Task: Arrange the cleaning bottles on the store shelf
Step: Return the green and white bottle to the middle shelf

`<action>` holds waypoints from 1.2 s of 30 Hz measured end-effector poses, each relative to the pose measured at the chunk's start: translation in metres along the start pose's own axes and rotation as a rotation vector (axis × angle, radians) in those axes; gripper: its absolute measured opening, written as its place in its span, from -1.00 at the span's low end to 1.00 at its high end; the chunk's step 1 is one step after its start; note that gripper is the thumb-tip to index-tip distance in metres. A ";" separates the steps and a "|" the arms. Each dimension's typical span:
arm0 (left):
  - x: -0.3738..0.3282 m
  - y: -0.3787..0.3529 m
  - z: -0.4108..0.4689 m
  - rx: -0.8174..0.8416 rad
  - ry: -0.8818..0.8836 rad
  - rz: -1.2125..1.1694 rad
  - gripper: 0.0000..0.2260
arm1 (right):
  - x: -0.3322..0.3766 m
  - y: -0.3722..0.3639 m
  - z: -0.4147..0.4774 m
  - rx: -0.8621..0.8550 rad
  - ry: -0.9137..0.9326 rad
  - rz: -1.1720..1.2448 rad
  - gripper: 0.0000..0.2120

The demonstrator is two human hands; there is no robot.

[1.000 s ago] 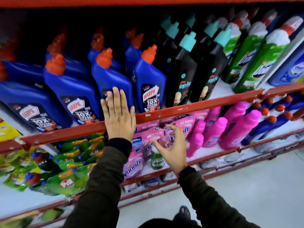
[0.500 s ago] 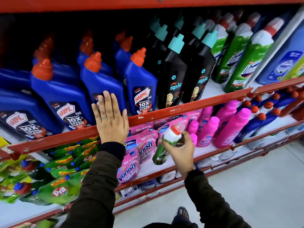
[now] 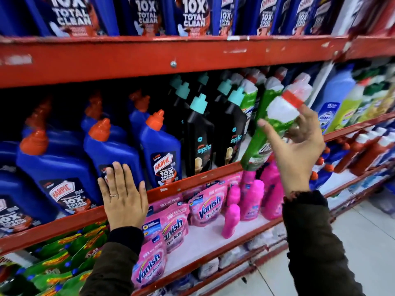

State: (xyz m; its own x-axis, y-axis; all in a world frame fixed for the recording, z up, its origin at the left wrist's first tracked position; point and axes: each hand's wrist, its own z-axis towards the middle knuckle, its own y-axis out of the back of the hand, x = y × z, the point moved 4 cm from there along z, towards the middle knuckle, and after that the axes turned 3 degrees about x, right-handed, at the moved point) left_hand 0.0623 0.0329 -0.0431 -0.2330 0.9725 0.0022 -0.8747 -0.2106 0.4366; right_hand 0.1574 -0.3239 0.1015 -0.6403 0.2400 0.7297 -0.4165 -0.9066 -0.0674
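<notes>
My right hand (image 3: 297, 150) grips a green cleaning bottle (image 3: 259, 142) with a white shoulder and a red-and-white cap, tilted to the right in front of the middle shelf. Behind it, a row of matching green bottles (image 3: 249, 99) stands beside black bottles (image 3: 198, 146) with teal caps. My left hand (image 3: 124, 197) lies flat, fingers apart, on the red front rail (image 3: 192, 180) of the middle shelf, touching a blue bottle (image 3: 111, 150) with an orange cap.
Blue bottles with orange caps fill the left of the middle shelf. Pink pouches (image 3: 173, 229) and pink bottles (image 3: 252, 199) sit on the shelf below, green pouches (image 3: 64, 259) lower left. A red beam (image 3: 171, 58) spans overhead. Grey floor (image 3: 363, 242) lies at right.
My right hand has lifted the green bottle from the lower pink shelf up to the level of the middle shelf. The view has tilted upward. My left hand stays on the rail.
</notes>
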 end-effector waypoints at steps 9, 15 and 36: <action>-0.001 -0.002 -0.002 -0.007 0.011 -0.018 -0.40 | -0.044 -0.022 0.054 0.062 -0.054 -0.068 -0.42; 0.000 -0.003 -0.002 -0.006 0.002 -0.023 -0.41 | -0.068 -0.039 0.058 0.118 -0.069 -0.182 -0.38; -0.014 0.010 0.003 0.068 0.059 0.048 -0.34 | -0.044 -0.069 0.011 0.199 0.179 -0.386 -0.35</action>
State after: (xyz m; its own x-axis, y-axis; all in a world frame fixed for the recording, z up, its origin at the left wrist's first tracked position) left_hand 0.0580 0.0176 -0.0360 -0.3005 0.9534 -0.0279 -0.8314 -0.2475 0.4975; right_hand 0.2218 -0.2754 0.0813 -0.5711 0.6133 0.5456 -0.5254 -0.7838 0.3310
